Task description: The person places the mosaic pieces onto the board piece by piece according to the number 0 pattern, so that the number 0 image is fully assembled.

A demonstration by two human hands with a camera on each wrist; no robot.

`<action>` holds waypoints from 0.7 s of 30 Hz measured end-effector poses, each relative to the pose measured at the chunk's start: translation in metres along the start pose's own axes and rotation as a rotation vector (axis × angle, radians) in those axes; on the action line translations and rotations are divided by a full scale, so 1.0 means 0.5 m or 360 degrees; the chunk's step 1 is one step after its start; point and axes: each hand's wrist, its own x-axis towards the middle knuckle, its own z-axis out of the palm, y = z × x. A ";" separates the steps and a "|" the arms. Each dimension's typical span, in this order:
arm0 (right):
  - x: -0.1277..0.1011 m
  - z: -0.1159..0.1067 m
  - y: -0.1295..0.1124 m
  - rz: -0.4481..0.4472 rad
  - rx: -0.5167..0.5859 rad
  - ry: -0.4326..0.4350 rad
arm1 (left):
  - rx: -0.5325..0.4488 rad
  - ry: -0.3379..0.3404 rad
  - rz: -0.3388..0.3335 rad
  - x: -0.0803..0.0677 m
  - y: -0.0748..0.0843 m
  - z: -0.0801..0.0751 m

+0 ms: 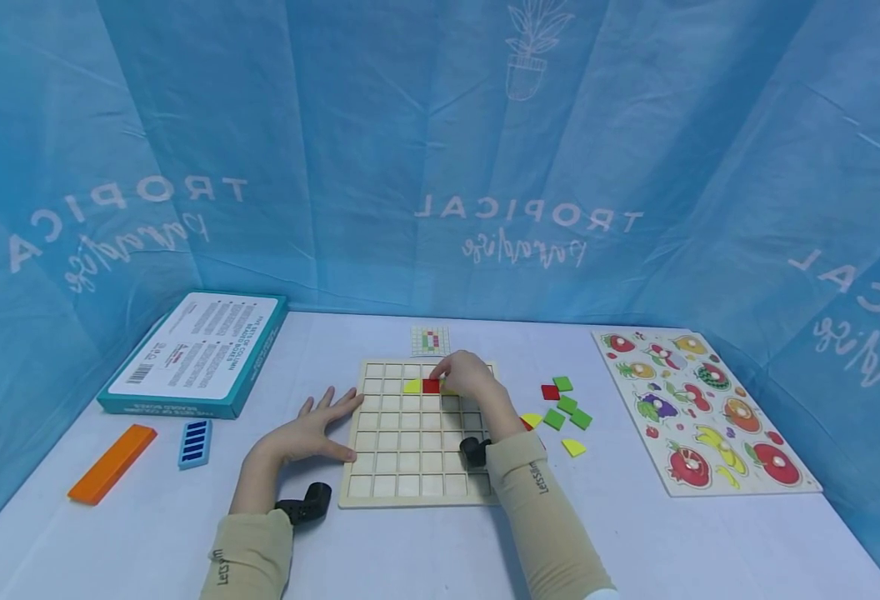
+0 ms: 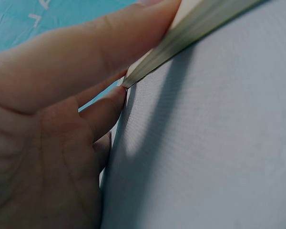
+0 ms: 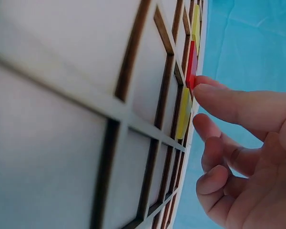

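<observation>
A pale wooden grid board (image 1: 410,503) lies in the middle of the table. Spread fingers of my left hand (image 1: 308,432) rest against its left edge, the thumb touching the side. Over an upper row of the board is my right hand (image 1: 470,377). Its thumb and index finger are at a red tile (image 3: 192,67) and a yellow tile (image 3: 183,117) in neighbouring cells; nothing shows gripped between them, and the other fingers are loosely bent. Left of the red tile sits another yellow piece (image 1: 412,387). Behind the board lies a small pattern card (image 1: 430,341).
Loose green tiles (image 1: 580,419), a red tile (image 1: 550,392) and yellow pieces (image 1: 573,447) lie right of the board. Farther right is a fruit puzzle board (image 1: 665,400). At left are a teal box (image 1: 192,354), an orange bar (image 1: 113,464) and a blue striped block (image 1: 195,443).
</observation>
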 end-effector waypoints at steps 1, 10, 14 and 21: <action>-0.001 0.000 0.002 -0.0012 0.0021 0.0004 | -0.0002 -0.0001 -0.0001 0.000 0.000 0.000; -0.016 -0.022 0.021 -0.0077 0.0268 0.0080 | 0.0007 0.0000 0.0008 0.000 0.001 0.000; -0.023 -0.031 0.038 -0.0074 0.0418 0.0071 | 0.0013 0.0002 0.0018 0.000 0.001 0.000; -0.031 -0.038 0.070 -0.0040 0.0489 0.0113 | 0.0015 0.0003 0.0013 -0.001 0.000 0.000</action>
